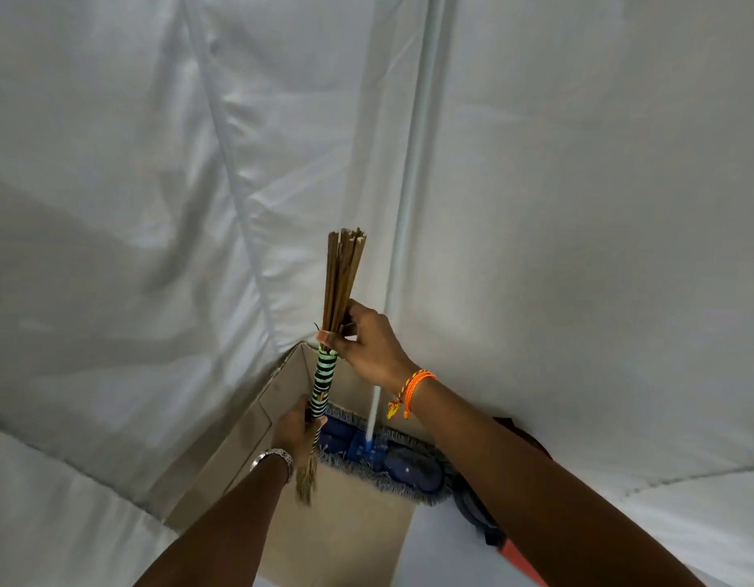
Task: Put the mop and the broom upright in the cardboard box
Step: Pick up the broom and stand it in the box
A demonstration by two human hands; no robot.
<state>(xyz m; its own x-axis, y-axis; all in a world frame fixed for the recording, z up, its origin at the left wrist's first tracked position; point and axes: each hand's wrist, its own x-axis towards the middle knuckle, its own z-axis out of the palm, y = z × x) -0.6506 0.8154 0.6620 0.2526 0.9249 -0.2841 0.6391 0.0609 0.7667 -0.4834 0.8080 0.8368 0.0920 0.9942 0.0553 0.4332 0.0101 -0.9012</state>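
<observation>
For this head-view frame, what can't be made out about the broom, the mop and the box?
- Broom tip: below the left hand, only a blurred tuft shows; whether it touches the cardboard box floor is unclear.
- Mop pole: the right hand and wrist hide part of it.
- Box: its near side is cut by the bottom edge.
- Dark and orange object right of the box: the right forearm covers most of it.

The broom (330, 345) stands nearly upright over the open cardboard box (248, 421), stick ends pointing to 12 o'clock and loose bristles hanging at 6 o'clock. The right hand (366, 341) pinches the sticks just above the green-and-black striped wrapping; the left hand (294, 430) closes around the wrapping's lower end. At 3 o'clock of the left hand, the mop (392, 459) rests in the box, blue fringed head down, white pole rising along the white sheeting (578, 205).
</observation>
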